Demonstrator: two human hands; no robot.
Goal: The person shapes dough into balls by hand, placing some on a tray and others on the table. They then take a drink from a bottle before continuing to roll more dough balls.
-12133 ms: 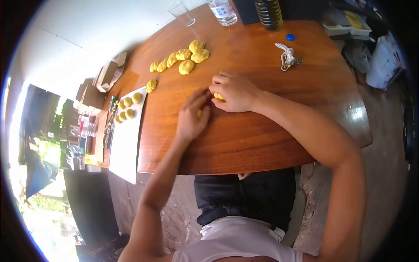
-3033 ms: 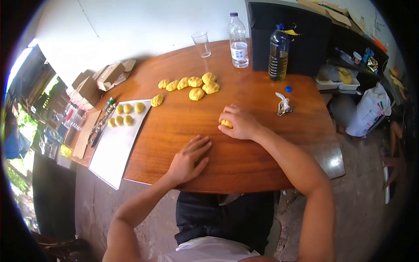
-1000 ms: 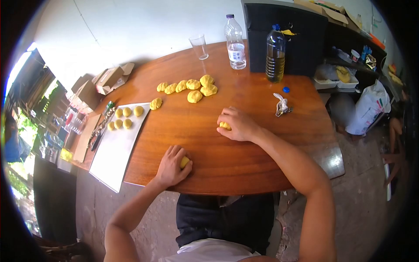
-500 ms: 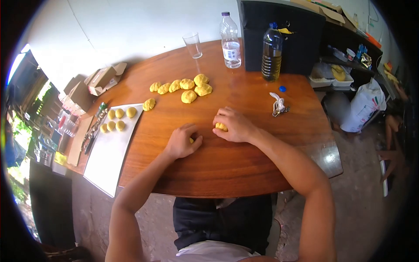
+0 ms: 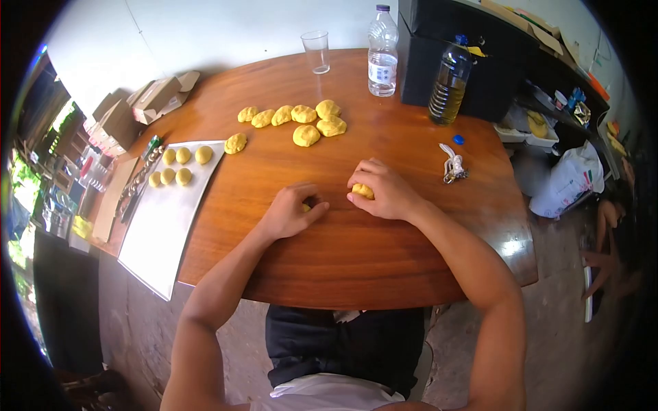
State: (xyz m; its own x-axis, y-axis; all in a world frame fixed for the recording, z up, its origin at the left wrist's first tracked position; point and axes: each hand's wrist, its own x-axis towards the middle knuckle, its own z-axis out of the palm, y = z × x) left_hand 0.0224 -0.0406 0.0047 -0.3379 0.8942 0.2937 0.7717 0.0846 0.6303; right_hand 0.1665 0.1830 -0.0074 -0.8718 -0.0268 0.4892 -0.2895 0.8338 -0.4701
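Note:
My left hand (image 5: 293, 209) is curled over a piece of yellow dough on the wooden table (image 5: 329, 267); only a sliver of that dough shows between thumb and fingers. To its right, my right hand (image 5: 384, 190) is cupped round another yellow dough piece (image 5: 363, 191), which peeks out at the thumb side. Beyond both hands lie several rough yellow dough lumps (image 5: 306, 135) in a loose cluster, with a single lump (image 5: 235, 143) nearer the tray. Several smooth dough balls (image 5: 203, 155) sit in two rows at the far end of the metal tray (image 5: 154, 233).
At the back stand a drinking glass (image 5: 317, 53), a clear water bottle (image 5: 382, 55) and a bottle of yellowish oil (image 5: 449, 85), beside a black box (image 5: 425, 41). A blue cap (image 5: 458, 140) and a white cord with keys (image 5: 453, 164) lie right. Cardboard boxes (image 5: 161, 96) are back left.
The camera view has shifted slightly. Both hands stay curled over their dough pieces at nearly the same spots on the table, and the lumps and tray balls keep their places.

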